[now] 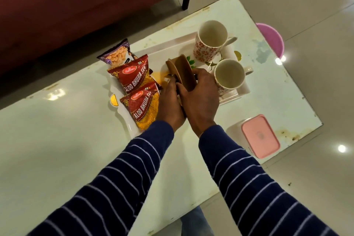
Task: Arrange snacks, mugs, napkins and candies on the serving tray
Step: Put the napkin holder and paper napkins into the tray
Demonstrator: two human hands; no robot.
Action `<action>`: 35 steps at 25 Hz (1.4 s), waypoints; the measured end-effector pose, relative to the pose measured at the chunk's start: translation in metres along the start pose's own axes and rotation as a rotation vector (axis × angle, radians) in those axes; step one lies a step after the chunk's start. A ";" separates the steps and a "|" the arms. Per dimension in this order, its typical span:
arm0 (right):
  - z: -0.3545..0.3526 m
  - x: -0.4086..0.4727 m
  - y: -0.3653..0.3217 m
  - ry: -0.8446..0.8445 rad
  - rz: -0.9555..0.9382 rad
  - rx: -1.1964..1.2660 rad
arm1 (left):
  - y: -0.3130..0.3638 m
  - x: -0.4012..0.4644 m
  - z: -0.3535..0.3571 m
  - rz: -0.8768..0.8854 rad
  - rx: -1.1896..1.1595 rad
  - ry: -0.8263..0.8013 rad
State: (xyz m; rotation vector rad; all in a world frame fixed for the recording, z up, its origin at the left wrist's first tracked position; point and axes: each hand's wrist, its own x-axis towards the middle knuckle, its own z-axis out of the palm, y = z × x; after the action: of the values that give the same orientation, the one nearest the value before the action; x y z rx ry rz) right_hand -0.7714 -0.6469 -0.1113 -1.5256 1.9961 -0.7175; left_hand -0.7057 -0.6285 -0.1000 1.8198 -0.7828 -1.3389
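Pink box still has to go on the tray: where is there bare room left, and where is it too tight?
Tray is crowded: snack packets fill its left end, two mugs its right, and both hands, left and right, hold a brown napkin holder mid-tray. Bare strip: far edge between purple packet and far mug. Pink box sits on open table.

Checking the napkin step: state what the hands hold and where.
Both the left hand and right hand grip the brown napkin holder at its near end.
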 end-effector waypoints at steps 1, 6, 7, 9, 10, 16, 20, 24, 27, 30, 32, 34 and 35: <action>0.001 0.000 0.000 -0.003 -0.004 -0.001 | 0.000 0.000 -0.006 -0.002 -0.026 -0.044; -0.004 -0.009 -0.010 0.006 -0.005 -0.150 | -0.002 -0.021 -0.025 0.126 -0.002 -0.045; -0.009 -0.018 -0.014 0.031 -0.021 -0.162 | -0.008 -0.032 -0.034 0.174 0.012 -0.036; -0.012 -0.049 -0.024 0.047 -0.069 -0.096 | -0.026 -0.059 -0.063 0.284 0.072 0.068; -0.013 -0.067 -0.028 0.033 -0.084 -0.039 | -0.036 -0.073 -0.081 0.330 0.083 0.139; 0.036 -0.204 -0.080 -0.253 -0.183 0.198 | -0.109 -0.163 -0.240 0.186 0.026 0.664; 0.089 -0.283 -0.126 -0.470 -0.255 0.253 | -0.154 -0.209 -0.363 0.153 0.065 0.898; 0.141 -0.354 -0.188 -0.640 -0.309 0.274 | -0.189 -0.245 -0.482 0.139 0.053 1.079; 0.178 -0.394 -0.231 -0.729 -0.328 0.290 | -0.210 -0.266 -0.556 0.112 0.063 1.110; 0.223 -0.427 -0.269 -0.815 -0.304 0.285 | -0.231 -0.272 -0.622 0.016 0.052 1.094; 0.257 -0.446 -0.294 -0.876 -0.279 0.243 | -0.248 -0.267 -0.662 -0.092 0.007 1.073; 0.292 -0.459 -0.317 -0.922 -0.245 0.199 | -0.263 -0.256 -0.696 -0.195 -0.014 1.030; 0.307 -0.462 -0.327 -0.935 -0.223 0.172 | -0.267 -0.248 -0.708 -0.233 -0.010 0.995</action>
State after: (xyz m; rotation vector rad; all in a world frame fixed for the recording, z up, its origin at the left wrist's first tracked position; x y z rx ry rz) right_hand -0.2294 -0.3019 -0.0693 -1.5757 1.0554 -0.1637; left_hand -0.0796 -0.1383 -0.0629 2.2608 -0.0242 -0.4017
